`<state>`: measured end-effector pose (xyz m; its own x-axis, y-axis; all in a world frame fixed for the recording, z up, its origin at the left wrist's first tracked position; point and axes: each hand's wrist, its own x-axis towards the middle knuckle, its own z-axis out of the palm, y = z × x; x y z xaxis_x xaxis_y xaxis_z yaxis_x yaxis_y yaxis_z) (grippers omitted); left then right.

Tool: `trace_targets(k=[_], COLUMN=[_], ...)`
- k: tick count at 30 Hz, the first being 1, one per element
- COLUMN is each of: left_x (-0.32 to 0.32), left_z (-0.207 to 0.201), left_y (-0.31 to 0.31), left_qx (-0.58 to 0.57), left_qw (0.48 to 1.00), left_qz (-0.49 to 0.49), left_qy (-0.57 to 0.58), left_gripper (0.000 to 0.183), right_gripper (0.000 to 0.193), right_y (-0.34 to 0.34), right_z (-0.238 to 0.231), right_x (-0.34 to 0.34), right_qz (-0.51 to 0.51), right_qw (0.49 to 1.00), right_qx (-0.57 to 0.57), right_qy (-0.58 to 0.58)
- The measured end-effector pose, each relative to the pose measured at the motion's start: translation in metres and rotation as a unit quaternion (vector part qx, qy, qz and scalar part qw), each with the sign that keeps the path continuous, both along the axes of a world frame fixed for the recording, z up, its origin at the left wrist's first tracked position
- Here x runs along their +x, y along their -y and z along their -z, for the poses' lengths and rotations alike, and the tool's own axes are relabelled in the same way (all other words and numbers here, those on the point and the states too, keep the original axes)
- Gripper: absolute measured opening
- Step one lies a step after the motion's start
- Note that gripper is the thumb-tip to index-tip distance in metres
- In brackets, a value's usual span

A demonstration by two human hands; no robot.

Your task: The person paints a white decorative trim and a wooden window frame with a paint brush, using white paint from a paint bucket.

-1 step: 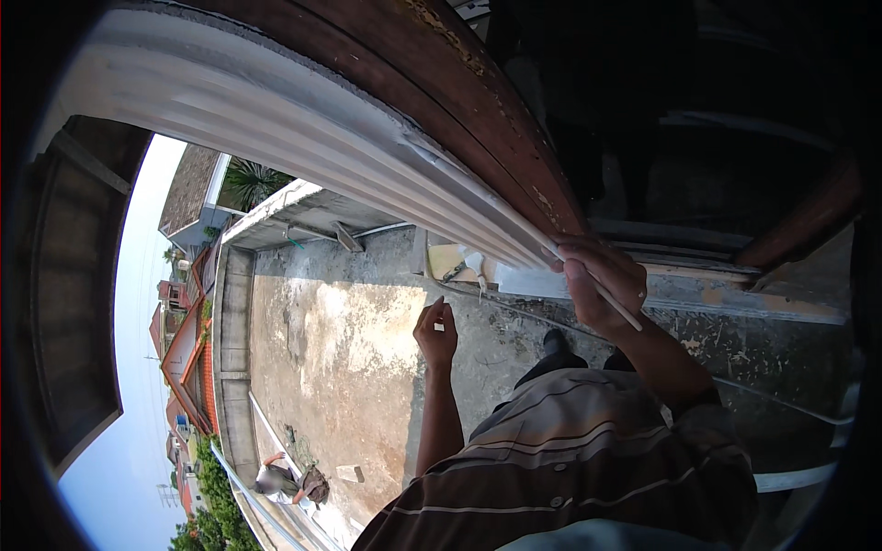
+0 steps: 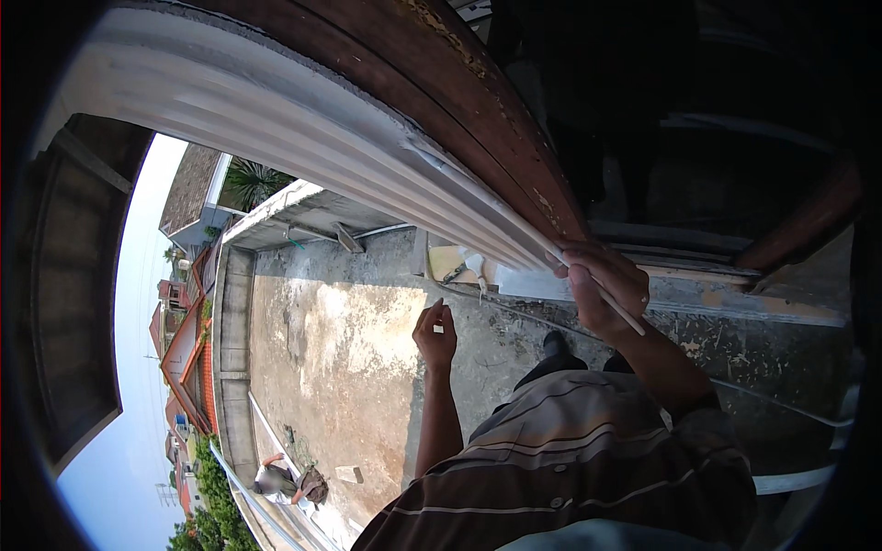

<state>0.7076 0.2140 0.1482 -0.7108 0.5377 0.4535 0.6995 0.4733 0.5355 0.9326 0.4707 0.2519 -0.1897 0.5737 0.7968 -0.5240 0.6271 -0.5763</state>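
Observation:
My right hand point(image 2: 606, 285) is closed around the pale handle of a long, thin paintbrush point(image 2: 623, 314). The brush slants up to the left along the groove between the white ridged moulding point(image 2: 367, 174) and the brown wooden frame point(image 2: 496, 101). Its far end lies against the white edge by the wood, where the bristles are hard to make out. Lower and to the left, my left hand point(image 2: 435, 335) hangs over the floor with fingers bent in a pinch. A small bright patch shows inside that pinch; what it is, I cannot tell.
Below the moulding, a white-smeared brush or scraper point(image 2: 473, 264) rests on a board point(image 2: 445, 255). A hose-like line point(image 2: 524, 312) crosses the concrete floor point(image 2: 340, 358). Another person point(image 2: 285, 482) is low by the parapet wall point(image 2: 236, 312). Dark glass lies right of the frame.
My right hand and the paintbrush have shifted very slightly down and to the right. My left hand stays in place.

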Motion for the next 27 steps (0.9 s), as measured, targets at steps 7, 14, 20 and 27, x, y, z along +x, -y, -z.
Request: trace_targets(k=[7, 14, 20, 27], left_x=[0.001, 0.005, 0.008, 0.019], left_z=[-0.008, -0.004, -0.006, -0.028], left_y=[-0.004, 0.006, -0.001, -0.016], left_qx=[0.013, 0.018, 0.009, 0.041], left_qw=[1.0, 1.0, 1.0, 0.999], left_qz=[0.002, -0.008, -0.009, 0.016], left_qy=[-0.018, -0.017, -0.001, -0.031], left_gripper=[0.022, 0.019, 0.018, 0.011], right_gripper=[0.015, 0.014, 0.014, 0.013], right_y=[-0.007, -0.006, -0.014, -0.01], right_z=[-0.041, -0.021, -0.047, -0.03], right_x=[-0.009, -0.004, -0.011, 0.001], right_qz=[-0.016, -0.013, -0.006, -0.007], right_qw=[0.999, 0.999, 0.998, 0.998], right_qx=[0.012, 0.019, 0.04, 0.031], right_qy=[-0.048, -0.03, -0.046, -0.057])
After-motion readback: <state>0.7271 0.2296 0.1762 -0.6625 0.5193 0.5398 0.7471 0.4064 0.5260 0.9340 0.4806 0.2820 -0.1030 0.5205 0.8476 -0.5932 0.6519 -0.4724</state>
